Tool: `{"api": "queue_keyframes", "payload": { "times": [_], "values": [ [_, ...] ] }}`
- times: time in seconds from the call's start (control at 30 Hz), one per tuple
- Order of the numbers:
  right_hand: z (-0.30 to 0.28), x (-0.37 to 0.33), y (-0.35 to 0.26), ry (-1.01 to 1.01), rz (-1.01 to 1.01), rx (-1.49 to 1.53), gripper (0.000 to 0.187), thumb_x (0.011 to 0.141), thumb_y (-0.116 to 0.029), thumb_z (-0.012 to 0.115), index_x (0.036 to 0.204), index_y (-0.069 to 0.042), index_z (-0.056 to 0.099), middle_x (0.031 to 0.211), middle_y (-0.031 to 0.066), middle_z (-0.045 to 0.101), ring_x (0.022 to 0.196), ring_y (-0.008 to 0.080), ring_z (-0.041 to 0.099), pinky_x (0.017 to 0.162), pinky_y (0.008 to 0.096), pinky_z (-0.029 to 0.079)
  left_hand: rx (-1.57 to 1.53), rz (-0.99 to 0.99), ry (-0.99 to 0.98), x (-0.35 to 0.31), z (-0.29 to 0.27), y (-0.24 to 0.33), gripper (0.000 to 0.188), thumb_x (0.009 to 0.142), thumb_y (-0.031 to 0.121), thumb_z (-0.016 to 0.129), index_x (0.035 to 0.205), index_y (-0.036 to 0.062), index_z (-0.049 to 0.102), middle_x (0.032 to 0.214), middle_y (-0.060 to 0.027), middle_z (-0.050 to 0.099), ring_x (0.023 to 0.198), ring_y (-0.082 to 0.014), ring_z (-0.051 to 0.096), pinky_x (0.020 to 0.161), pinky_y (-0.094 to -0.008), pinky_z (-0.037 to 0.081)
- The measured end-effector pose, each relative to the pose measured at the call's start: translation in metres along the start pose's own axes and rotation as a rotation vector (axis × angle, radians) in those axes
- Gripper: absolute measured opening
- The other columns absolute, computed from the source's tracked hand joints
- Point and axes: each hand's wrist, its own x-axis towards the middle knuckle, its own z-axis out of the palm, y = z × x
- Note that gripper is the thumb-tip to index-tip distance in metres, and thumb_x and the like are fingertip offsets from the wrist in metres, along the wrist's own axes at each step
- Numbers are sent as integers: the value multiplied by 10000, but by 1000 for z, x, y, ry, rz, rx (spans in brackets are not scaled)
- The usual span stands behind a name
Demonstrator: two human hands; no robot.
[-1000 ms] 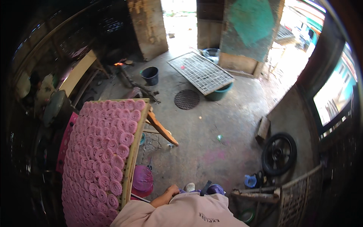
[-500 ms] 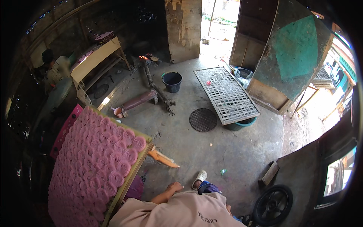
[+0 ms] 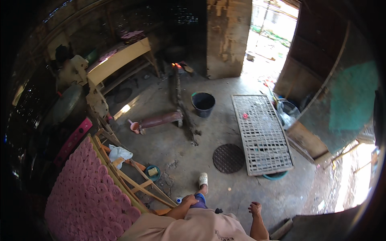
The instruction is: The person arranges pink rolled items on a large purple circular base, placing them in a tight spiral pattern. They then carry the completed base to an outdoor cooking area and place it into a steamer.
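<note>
My left hand (image 3: pixel 188 200) hangs in front of my left thigh, above the blue-purple trouser leg. Its fingers are loosely bent and I see nothing in them. On the other side of my body my right hand (image 3: pixel 255 208) is held out over the floor, its fingers half curled and apart, with no object in it. Nearest my left arm is a tray (image 3: pixel 105 172) covered with pink coiled noodle-like rounds (image 3: pixel 90 188). It rests on a wooden frame (image 3: pixel 146 184). One of my feet, in a white clog (image 3: pixel 203 180), is forward on the concrete.
Ahead on the right, a slatted rack (image 3: pixel 263 136) lies over a teal basin (image 3: pixel 276 175). Nearby are a round dark mat (image 3: pixel 228 158), a black bucket (image 3: pixel 203 105) and a long log (image 3: pixel 179 98) reaching the fire (image 3: pixel 175 65). Another person (image 3: pixel 72 70) is at the far left.
My view has turned left and moved forward; the rack and doorway now appear farther right. My right hand has come into sight. The wooden frame under the tray shows more.
</note>
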Motion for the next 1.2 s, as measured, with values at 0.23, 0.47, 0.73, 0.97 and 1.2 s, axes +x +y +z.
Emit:
{"api": "queue_keyframes", "payload": {
  "times": [0.23, 0.47, 0.73, 0.97, 1.2],
  "values": [
    [75, 47, -85, -115, -128, -376, 286, 782, -189, 619, 934, 47, 673, 769, 136, 672, 616, 240, 648, 535, 381, 523, 30, 25, -119, 99, -212, 67, 388, 795, 401, 673, 1023, 91, 721, 1112, -133, 678, 1054, -302, 642, 890, -404, 519],
    [159, 137, -193, -100, 17, -298, 298, 770, -216, 645, 913, 43, 679, 772, 117, 685, 606, 204, 631, 555, 365, 514, -139, -21, 36, 174, -303, 104, 418, 815, 460, 636, 981, 88, 731, 1043, -145, 695, 986, -323, 661, 872, -421, 509],
    [200, 266, -324, -177, 40, -338, 284, 782, -203, 643, 937, 33, 677, 786, 116, 682, 605, 198, 630, 536, 358, 512, -108, -116, -58, 302, -304, 118, 494, 834, 477, 607, 1091, 63, 689, 1149, -180, 654, 1077, -352, 625, 914, -447, 490],
    [214, 448, -499, -214, -104, -383, 273, 793, -192, 642, 957, 24, 676, 799, 115, 680, 604, 192, 629, 520, 353, 511, -243, -181, 64, 429, -415, 178, 408, 804, 429, 644, 976, 69, 729, 1033, -190, 687, 1005, -330, 656, 848, -414, 512],
    [198, 627, -729, -345, -365, -70, 285, 876, -95, 547, 1132, 23, 587, 889, 121, 649, 650, 221, 662, 429, 329, 506, -679, 49, 405, 544, -554, 319, 373, 784, 375, 686, 985, 62, 714, 932, -131, 713, 892, -252, 679, 805, -366, 507]
  ]
}}
